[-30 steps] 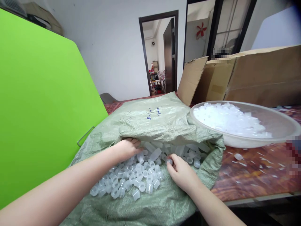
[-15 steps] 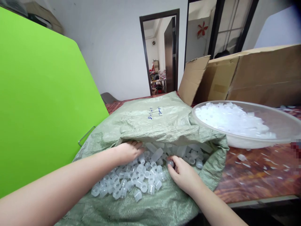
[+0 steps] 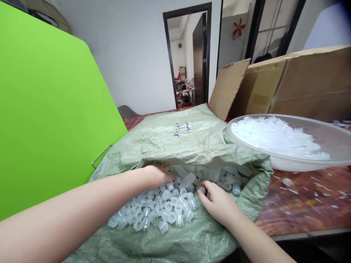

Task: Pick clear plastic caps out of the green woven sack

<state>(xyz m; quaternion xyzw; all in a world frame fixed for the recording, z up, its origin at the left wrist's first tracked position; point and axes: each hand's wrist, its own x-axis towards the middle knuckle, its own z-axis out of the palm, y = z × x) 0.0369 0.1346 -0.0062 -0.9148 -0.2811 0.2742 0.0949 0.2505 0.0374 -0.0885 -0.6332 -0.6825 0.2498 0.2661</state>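
Dozens of small translucent plastic caps (image 3: 161,208) are spilling out of the mouth of a green woven sack (image 3: 178,138) that is lying on its side across the wooden table (image 3: 301,204), with a bright green board (image 3: 49,120) standing just to its left. Reaching in from the left, the left hand (image 3: 156,174) is resting palm down on the pile at the sack's opening, fingers loosely spread among the caps under the sack's upper lip. Beside it, the right hand (image 3: 218,204) is lying on the sack's lower flap and pinching a single cap (image 3: 202,189) between thumb and fingertips at the edge of the pile. Further right, a wide clear plastic basin (image 3: 337,138) is sitting on the table, touching the sack and holding a heap of white plastic pieces (image 3: 276,137). Behind the basin, an open cardboard box (image 3: 307,87) is lying on its side. Scattered white bits are dotting the tabletop below the basin.
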